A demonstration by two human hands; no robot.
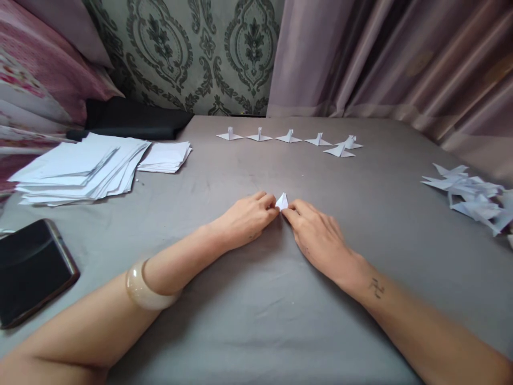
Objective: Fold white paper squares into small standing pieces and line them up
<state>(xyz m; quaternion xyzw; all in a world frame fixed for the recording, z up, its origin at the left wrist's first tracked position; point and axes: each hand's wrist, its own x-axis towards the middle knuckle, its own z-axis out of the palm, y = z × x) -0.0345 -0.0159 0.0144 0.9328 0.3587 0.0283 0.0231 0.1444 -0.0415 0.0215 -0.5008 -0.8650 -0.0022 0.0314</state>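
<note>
A small white folded paper (282, 201) with a pointed top lies between my fingertips at the middle of the table. My left hand (250, 216) pinches its left edge, fingers curled together. From the other side, my right hand (316, 232) grips the lower right edge between thumb and forefinger. The fingers cover parts of the folds. Farther back, several folded paper birds (290, 136) stand in a row with their wings spread; at the right end, one stands in front of another.
A large stack of white paper (80, 168) lies at the left, beside a smaller paper stack (166, 156). Behind them is a black folded cloth (136, 117). A dark phone (34, 272) lies near the left edge. Folded paper pieces (475, 195) are heaped at the right on the grey tabletop (260, 321).
</note>
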